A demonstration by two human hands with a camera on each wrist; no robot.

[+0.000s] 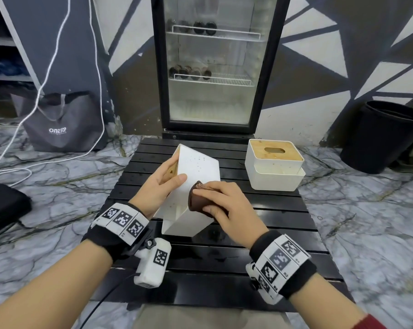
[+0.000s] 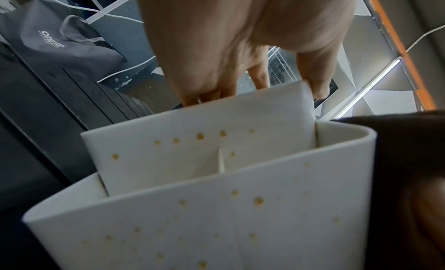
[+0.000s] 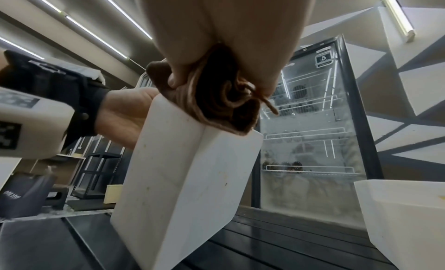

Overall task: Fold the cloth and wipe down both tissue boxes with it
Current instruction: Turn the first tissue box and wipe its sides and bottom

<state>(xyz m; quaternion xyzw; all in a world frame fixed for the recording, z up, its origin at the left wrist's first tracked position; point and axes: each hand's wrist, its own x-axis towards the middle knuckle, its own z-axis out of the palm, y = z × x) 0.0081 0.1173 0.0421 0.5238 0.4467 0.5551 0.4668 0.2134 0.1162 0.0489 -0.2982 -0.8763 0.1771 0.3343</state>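
Observation:
My left hand (image 1: 162,184) grips a white tissue box (image 1: 196,167) with yellowish spots, tilted up on its end over the black slatted table (image 1: 224,257). Its thumb lies on the white side and its fingers wrap the wooden-lid side. My right hand (image 1: 222,203) holds the folded brown cloth (image 1: 196,200) and presses it against the box's near right side. In the right wrist view the bunched cloth (image 3: 216,99) sits on the box's upper edge (image 3: 183,179). The left wrist view shows the spotted box (image 2: 216,207). The second tissue box (image 1: 274,162), white with a wooden slotted lid, stands at the table's back right.
A glass-door fridge (image 1: 215,65) stands just behind the table. A black bin (image 1: 386,136) is on the floor at the right, a grey tote bag (image 1: 63,122) and white cables at the left. A black device (image 1: 3,207) lies at the far left.

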